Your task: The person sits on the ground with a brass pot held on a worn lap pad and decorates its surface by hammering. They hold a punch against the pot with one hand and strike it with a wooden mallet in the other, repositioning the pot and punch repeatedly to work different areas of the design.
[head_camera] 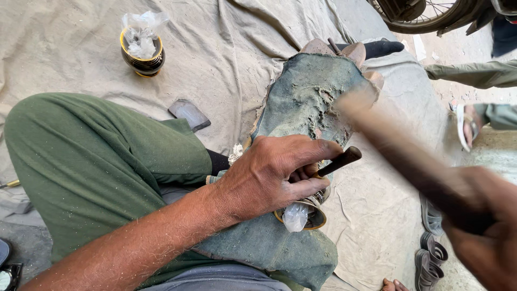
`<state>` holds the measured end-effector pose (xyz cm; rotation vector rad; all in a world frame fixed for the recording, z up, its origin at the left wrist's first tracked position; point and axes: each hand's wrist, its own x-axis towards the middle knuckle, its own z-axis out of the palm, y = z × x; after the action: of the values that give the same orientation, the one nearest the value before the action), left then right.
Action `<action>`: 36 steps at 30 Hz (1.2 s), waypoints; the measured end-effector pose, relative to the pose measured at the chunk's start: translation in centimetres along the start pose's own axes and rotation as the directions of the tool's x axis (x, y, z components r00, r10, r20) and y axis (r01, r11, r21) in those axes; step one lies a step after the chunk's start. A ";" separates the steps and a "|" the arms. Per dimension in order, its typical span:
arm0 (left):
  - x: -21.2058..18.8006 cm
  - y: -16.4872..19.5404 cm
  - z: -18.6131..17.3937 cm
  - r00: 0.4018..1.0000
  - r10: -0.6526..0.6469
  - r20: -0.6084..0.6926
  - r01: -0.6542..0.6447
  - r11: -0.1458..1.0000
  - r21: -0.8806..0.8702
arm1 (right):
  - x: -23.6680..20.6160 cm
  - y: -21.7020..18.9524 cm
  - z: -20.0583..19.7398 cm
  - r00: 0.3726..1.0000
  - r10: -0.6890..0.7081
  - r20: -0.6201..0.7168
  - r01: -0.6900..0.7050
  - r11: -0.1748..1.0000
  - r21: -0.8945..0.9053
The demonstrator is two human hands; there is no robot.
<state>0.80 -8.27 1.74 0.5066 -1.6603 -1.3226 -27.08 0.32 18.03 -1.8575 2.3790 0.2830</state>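
My left hand (274, 175) is closed around a dark metal punch (340, 160) and presses a small brass-rimmed round piece (311, 213), stuffed with clear plastic, onto a worn green cloth (301, 97) draped over my leg. My right hand (484, 237) grips a wooden-handled hammer (398, 145), blurred by motion, with its head near the cloth's far end.
A black and gold bowl (142, 56) holding crumpled plastic stands on the beige ground sheet (226, 48). A flat grey stone (189, 115) lies by my knee. Ridged metal pieces (431, 253) lie at right. Another person's sandalled foot (466, 126) and a wheel (425, 13) are beyond.
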 end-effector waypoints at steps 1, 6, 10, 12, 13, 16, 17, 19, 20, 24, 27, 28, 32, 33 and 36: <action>0.0 0.0 0.0 1.000 -0.002 0.000 0.002 1.000 -0.005 | 0.1 0.0 0.1 0.998 0.061 0.022 -0.060 0.998 -0.016; 0.1 -0.5 -0.2 0.999 0.018 0.029 -0.018 1.000 0.007 | 1.0 0.4 0.3 0.973 0.210 0.093 -0.210 0.978 -0.016; 0.1 -0.5 -0.3 1.000 0.013 0.022 -0.014 1.000 0.012 | 1.2 0.5 0.1 0.977 0.180 0.111 -0.174 0.983 -0.061; -0.1 -0.3 -0.2 1.000 -0.027 -0.010 0.028 1.000 0.015 | 1.3 0.3 -0.2 0.952 0.274 0.133 -0.269 0.961 -0.055; -0.1 -0.2 -0.2 0.999 -0.045 -0.024 0.046 0.999 0.021 | 1.4 0.0 -0.3 0.944 0.295 0.145 -0.290 0.956 -0.057; -0.2 -0.2 -0.2 0.996 -0.084 -0.028 0.083 0.996 -0.017 | 1.6 -0.8 -0.7 0.958 0.240 0.160 -0.223 0.968 -0.117; -0.2 -0.2 -0.3 0.996 -0.090 -0.027 0.089 0.995 -0.039 | 1.8 -1.1 -0.8 0.933 0.312 0.181 -0.291 0.947 -0.135; -0.2 -0.4 -0.4 0.999 -0.033 -0.022 0.032 0.998 -0.056 | 1.9 -1.6 -0.9 0.899 0.384 0.210 -0.355 0.920 -0.163; -0.3 -0.4 -0.5 1.000 -0.016 -0.022 0.014 0.998 -0.066 | 1.9 -1.8 -0.9 0.889 0.404 0.216 -0.377 0.913 -0.156; -0.5 -0.5 -0.3 0.999 -0.036 -0.040 0.035 0.999 -0.039 | 1.4 -2.0 -1.1 0.998 0.046 0.041 -0.045 0.999 -0.011; -0.7 -0.4 -0.1 0.990 -0.129 -0.055 0.125 0.990 -0.064 | 1.3 -1.3 -1.3 0.999 0.040 0.018 -0.039 0.999 -0.033; -0.7 -0.5 -0.1 0.990 -0.126 -0.056 0.123 0.991 -0.052 | 1.3 -0.8 -1.1 0.998 0.052 0.046 -0.055 0.996 0.066; -0.8 -0.7 -0.3 0.995 -0.069 -0.073 0.061 0.992 -0.112 | 2.1 2.4 0.4 0.912 0.370 0.177 -0.310 0.339 0.888; -0.8 -0.8 -0.3 0.996 -0.053 -0.065 0.047 0.995 -0.091 | 2.4 3.6 0.5 0.718 0.574 0.394 -0.285 -0.273 0.919; -1.0 -0.9 -0.2 0.996 -0.079 -0.051 0.074 0.994 -0.081 | 2.7 7.3 1.6 0.449 0.512 0.732 0.106 -0.844 0.525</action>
<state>1.31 -7.91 0.49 0.5590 -1.5515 -1.4126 -34.85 -0.15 16.52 0.7493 1.4411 -1.8760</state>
